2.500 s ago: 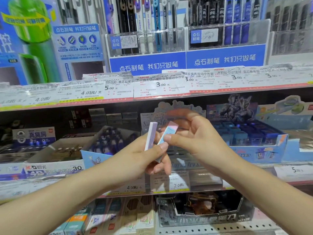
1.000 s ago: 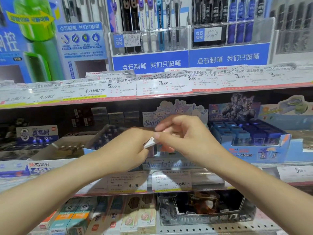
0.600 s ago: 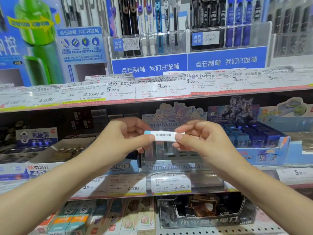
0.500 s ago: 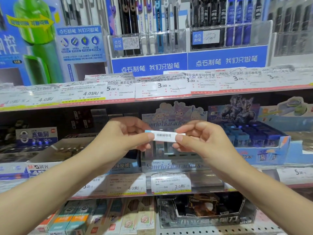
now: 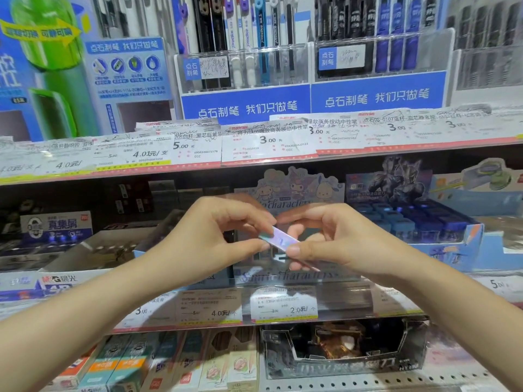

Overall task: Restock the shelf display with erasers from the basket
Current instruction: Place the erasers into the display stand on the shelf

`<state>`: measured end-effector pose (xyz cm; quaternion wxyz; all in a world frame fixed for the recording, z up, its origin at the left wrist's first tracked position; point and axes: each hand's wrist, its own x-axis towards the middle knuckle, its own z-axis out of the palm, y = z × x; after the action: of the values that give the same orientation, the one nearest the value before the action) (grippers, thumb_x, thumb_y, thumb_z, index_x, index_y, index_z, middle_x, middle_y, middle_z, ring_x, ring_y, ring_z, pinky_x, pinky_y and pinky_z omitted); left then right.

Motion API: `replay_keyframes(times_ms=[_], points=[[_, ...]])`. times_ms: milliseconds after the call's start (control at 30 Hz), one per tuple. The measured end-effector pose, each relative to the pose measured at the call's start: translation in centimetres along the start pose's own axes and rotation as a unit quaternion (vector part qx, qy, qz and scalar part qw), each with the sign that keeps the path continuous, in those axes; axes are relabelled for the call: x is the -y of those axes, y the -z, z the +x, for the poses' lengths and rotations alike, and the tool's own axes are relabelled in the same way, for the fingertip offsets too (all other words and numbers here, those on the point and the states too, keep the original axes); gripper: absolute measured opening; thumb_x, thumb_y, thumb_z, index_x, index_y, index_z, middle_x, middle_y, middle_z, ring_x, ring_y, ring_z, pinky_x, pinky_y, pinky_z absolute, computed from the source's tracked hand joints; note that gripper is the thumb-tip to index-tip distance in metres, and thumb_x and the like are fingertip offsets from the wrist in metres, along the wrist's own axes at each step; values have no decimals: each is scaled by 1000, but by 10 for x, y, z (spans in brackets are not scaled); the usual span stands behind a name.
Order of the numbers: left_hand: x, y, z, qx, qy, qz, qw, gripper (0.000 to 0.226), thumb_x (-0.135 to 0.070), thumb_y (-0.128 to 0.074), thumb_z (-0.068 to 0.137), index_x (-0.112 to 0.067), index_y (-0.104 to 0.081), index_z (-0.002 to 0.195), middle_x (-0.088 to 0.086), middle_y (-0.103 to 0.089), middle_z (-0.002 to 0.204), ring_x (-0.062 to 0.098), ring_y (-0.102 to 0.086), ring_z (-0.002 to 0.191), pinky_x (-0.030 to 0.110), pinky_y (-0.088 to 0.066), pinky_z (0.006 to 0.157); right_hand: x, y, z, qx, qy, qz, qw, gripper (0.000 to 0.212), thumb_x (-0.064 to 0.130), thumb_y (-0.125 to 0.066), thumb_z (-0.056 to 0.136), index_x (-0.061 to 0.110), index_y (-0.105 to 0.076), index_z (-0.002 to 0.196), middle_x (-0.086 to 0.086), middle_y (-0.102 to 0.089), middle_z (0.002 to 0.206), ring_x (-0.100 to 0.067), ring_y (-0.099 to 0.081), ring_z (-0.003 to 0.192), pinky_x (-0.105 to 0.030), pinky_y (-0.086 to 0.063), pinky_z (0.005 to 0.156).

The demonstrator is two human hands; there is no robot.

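Both the left hand (image 5: 209, 241) and the right hand (image 5: 336, 244) have a pinching grip on one slim eraser (image 5: 278, 239), tilted, in front of the cartoon-character display box (image 5: 297, 188).

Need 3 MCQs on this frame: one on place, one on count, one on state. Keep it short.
1. Where is the eraser?
A. between both hands, in front of the cartoon display box
B. lying on the top shelf
C. in the black box on the bottom shelf

2. How many hands touch the eraser?
A. none
B. one
C. two

3. How does the eraser lie?
A. upright
B. tilted, its right end lower
C. flat on a shelf

Answers:
1 A: the eraser is in the air before the box with the cartoon header.
2 C: the left hand pinches its left end and the right hand its right part.
3 B: it slopes down from the left fingertips toward the right thumb.
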<state>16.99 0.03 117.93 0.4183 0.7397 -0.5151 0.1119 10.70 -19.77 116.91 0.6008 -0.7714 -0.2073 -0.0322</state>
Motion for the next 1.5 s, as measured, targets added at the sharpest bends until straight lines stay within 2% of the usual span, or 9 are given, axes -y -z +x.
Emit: replay_keyframes(times_ms=[133, 267, 367, 500, 700, 900, 1033, 1267, 1500], points=[[10, 4, -2, 48, -23, 254, 966, 43, -43, -54, 79, -19, -59, 114, -7, -66, 107, 9, -61, 98, 30, -49, 85, -3, 6, 3, -15, 8, -49, 999, 44, 2, -52, 89, 29, -49, 123, -8, -55, 104, -16, -69, 76, -23, -56, 67], [18, 5, -7, 124, 31, 296, 947, 61, -44, -43, 77, -23, -45, 133, -7, -53, 134, 7, -47, 122, 27, -39, 103, -11, 9, 12, -107, 62, -132, 984, 35, 5, -53, 89, 30, -54, 113, -8, -52, 95, -18, -69, 72, -38, -56, 79], [21, 8, -7, 171, 67, 287, 940, 65, -31, -45, 76, -30, -35, 140, -15, -41, 144, 3, -43, 128, 25, -35, 108, -19, 8, 20, -188, 123, -152, 963, 33, 6, -65, 81, 34, -54, 95, -2, -55, 81, -18, -61, 73, -22, -49, 71], [20, 11, -4, 186, 82, 278, 939, 73, -18, -42, 69, -33, -34, 140, -26, -30, 141, -8, -27, 133, 4, -15, 109, -28, 3, 25, -224, 142, -180, 947, 34, 14, -73, 74, 38, -53, 88, -1, -60, 80, -10, -57, 78, -19, -43, 76], [23, 12, -4, 189, 80, 268, 941, 76, -15, -41, 67, -34, -33, 140, -24, -31, 143, -8, -24, 134, 8, -16, 111, -34, -1, 28, -192, 149, -207, 948, 35, 14, -74, 73, 38, -51, 85, 8, -54, 75, -1, -50, 74, -12, -38, 72], [16, 13, -2, 204, 101, 247, 942, 69, -23, -39, 68, -59, -24, 125, -29, -34, 139, 3, -40, 130, 31, -33, 112, -33, 4, 26, -176, 155, -233, 944, 32, 15, -74, 73, 36, -53, 85, 10, -51, 74, 0, -47, 74, -8, -36, 71], [12, 14, -1, 204, 83, 246, 944, 73, -17, -41, 66, -68, -22, 114, -38, -28, 133, 5, -41, 130, 38, -33, 112, -36, 4, 28, -166, 188, -245, 937, 8, 31, -65, 76, 24, -65, 79, 7, -60, 90, -2, -54, 89, -8, -37, 82], [17, 14, 0, 196, 59, 266, 942, 72, -17, -40, 66, -46, -34, 132, -33, -29, 133, -8, -30, 130, 14, -23, 112, -40, 6, 29, -153, 153, -160, 963, 37, 46, -41, 79, 28, -72, 74, 6, -61, 104, -5, -54, 105, -22, -39, 95], [18, 13, 1, 159, 51, 289, 943, 65, -24, -40, 72, -32, -43, 136, -20, -40, 142, -9, -32, 129, 6, -20, 107, -34, 8, 24, -152, 149, -188, 959, 21, 29, -49, 84, 24, -67, 92, 13, -62, 100, 3, -55, 97, -4, -37, 86]])
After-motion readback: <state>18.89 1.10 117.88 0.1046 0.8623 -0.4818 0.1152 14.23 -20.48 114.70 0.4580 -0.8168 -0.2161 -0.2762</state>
